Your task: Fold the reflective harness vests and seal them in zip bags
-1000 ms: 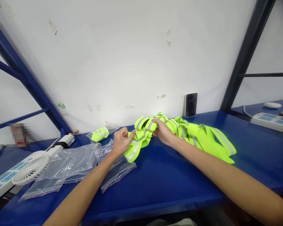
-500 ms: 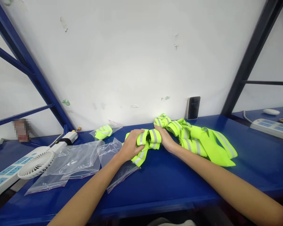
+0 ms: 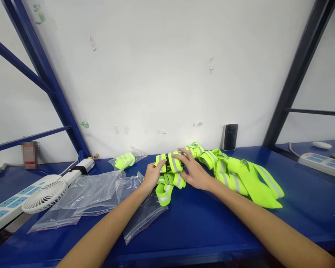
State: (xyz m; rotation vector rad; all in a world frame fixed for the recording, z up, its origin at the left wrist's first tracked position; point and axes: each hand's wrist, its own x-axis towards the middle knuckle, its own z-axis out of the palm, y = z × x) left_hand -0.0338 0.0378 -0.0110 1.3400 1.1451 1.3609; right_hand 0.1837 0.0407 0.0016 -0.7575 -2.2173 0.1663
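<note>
Between my hands is a fluorescent yellow-green reflective belt (image 3: 175, 163) with silver stripes. It is bunched in loops, and a black buckle (image 3: 164, 165) shows in the middle. My left hand (image 3: 151, 175) grips its left side, thumb in front and the other fingers hidden behind. On the right side, my right hand (image 3: 194, 170) has its fingers curved over the upper loop, with the thumb lower against the bundle. A loose loop hangs down onto the table. More reflective belts (image 3: 234, 173) lie in a tangled pile just right of my right hand.
Clear zip bags (image 3: 92, 190) lie flat at the left on the blue table (image 3: 206, 227). Behind them is a bagged yellow-green belt (image 3: 124, 160). A white fan (image 3: 46, 197) and power strip (image 3: 8, 208) are far left. A black-fronted device (image 3: 230, 137) leans against the wall.
The belt has turned in my hands, so its black buckle now shows. My right hand has come from the bundle's right edge onto its upper loop. The view has tilted slightly upward.
</note>
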